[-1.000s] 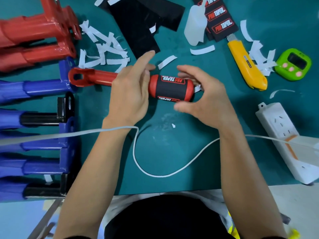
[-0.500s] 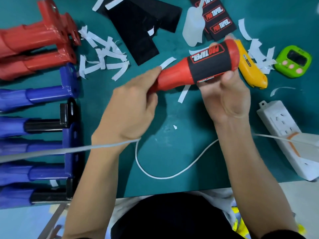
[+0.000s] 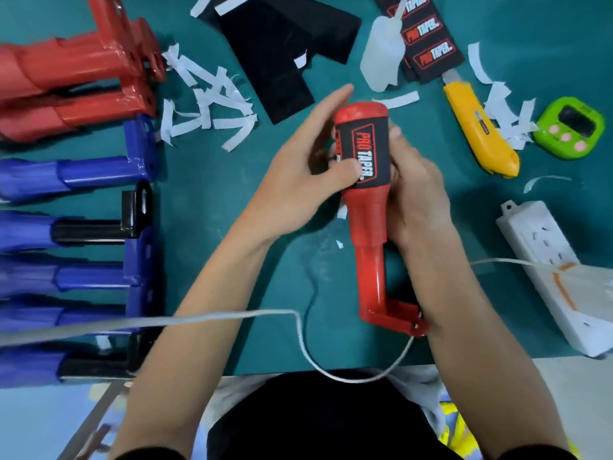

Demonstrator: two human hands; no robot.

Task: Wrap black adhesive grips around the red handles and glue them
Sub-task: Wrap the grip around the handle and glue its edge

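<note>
A red handle (image 3: 370,227) stands nearly upright above the green mat, rounded end away from me, its bracket end near my right forearm. A black grip (image 3: 365,154) printed PRO TAPER is wrapped round its thick upper part. My left hand (image 3: 298,180) holds the left side, thumb pressing on the black grip, index finger stretched upward. My right hand (image 3: 418,194) grips the handle from the right and behind. More printed black grips (image 3: 428,44) lie at the top, beside a translucent glue bottle (image 3: 381,58). Plain black sheets (image 3: 282,61) lie top centre.
Red handles (image 3: 76,78) and blue and black ones (image 3: 83,227) are stacked along the left. White backing strips (image 3: 212,107) are scattered about. A yellow utility knife (image 3: 481,127), green timer (image 3: 569,127) and white power strip (image 3: 557,273) sit at the right. A white cable (image 3: 199,318) crosses my arms.
The handle has swung from lying sideways on the mat, through a raised slant, to nearly upright. Both hands shifted their hold, and my left thumb now presses the black grip.
</note>
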